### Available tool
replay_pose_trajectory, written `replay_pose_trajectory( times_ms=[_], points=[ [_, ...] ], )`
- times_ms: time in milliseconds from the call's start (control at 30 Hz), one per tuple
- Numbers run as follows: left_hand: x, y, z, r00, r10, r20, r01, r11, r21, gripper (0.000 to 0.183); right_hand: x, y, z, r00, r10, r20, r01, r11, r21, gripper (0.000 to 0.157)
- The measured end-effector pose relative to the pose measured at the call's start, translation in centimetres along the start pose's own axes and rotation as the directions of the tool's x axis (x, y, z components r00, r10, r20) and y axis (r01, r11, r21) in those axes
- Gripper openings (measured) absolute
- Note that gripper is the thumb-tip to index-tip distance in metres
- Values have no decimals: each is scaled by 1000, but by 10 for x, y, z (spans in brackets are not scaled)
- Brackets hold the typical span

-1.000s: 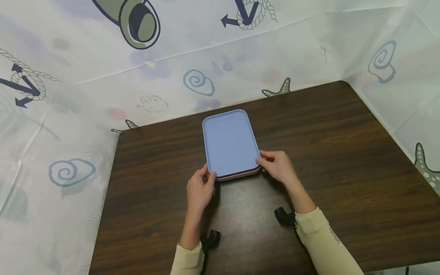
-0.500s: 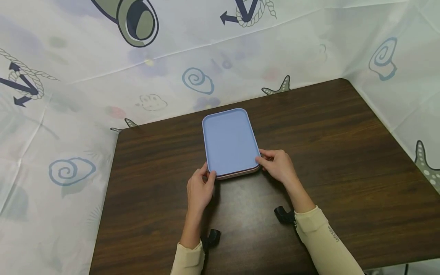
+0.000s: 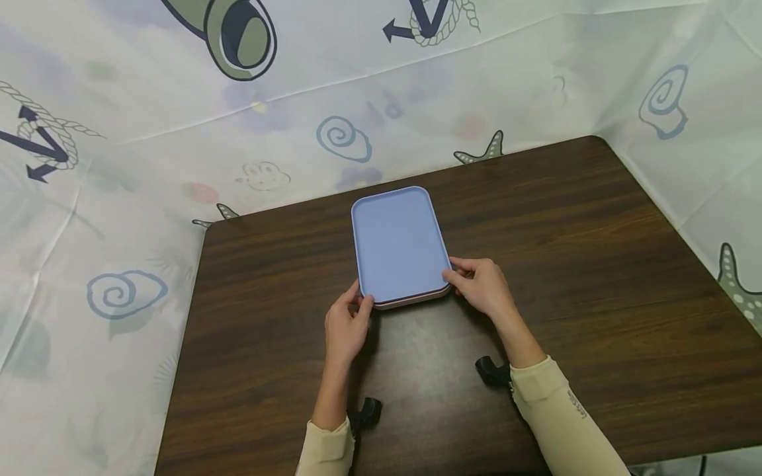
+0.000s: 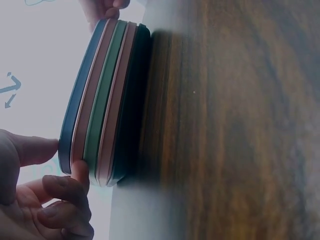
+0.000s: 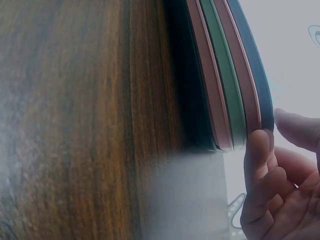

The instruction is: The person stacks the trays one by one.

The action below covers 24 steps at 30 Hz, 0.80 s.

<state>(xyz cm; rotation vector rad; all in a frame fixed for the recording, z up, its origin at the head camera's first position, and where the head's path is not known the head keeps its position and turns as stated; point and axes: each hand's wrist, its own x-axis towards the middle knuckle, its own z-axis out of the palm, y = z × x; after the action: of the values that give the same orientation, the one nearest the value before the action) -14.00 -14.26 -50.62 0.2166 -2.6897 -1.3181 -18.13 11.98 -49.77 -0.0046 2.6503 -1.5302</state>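
Note:
A blue rectangular tray (image 3: 400, 244) tops a stack of several trays on the table. Both wrist views show the stack's edges, with pink and green trays (image 4: 101, 105) below the blue one and a dark layer lowest. My left hand (image 3: 346, 330) grips the near left corner, thumb on the blue rim and a fingertip against the side of the upper trays. At the near right corner my right hand (image 3: 481, 285) pinches the blue tray (image 5: 260, 70) likewise, its thumb at the top rim and fingers along the side. The trays lie evenly stacked.
The dark wood-grain table (image 3: 571, 277) extends to both sides of the stack. Behind it and at the sides hangs a white cloth (image 3: 286, 132) printed with shells, anchors and starfish. Black wrist mounts (image 3: 491, 373) sit below both hands.

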Motion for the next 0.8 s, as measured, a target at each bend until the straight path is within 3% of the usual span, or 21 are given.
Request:
replay_pose_trajectory(
  times_ms=[367,800],
  points=[
    [0,-6,0,1000,-26,11,26,998,-58,42,0,1,-1,999,30,21,-31,999,37,44],
    [-5,-13,-10,998,-56,31,58,997,-49,37,-4,12,-5,997,57,46,-61,994,90,44]
  ],
)
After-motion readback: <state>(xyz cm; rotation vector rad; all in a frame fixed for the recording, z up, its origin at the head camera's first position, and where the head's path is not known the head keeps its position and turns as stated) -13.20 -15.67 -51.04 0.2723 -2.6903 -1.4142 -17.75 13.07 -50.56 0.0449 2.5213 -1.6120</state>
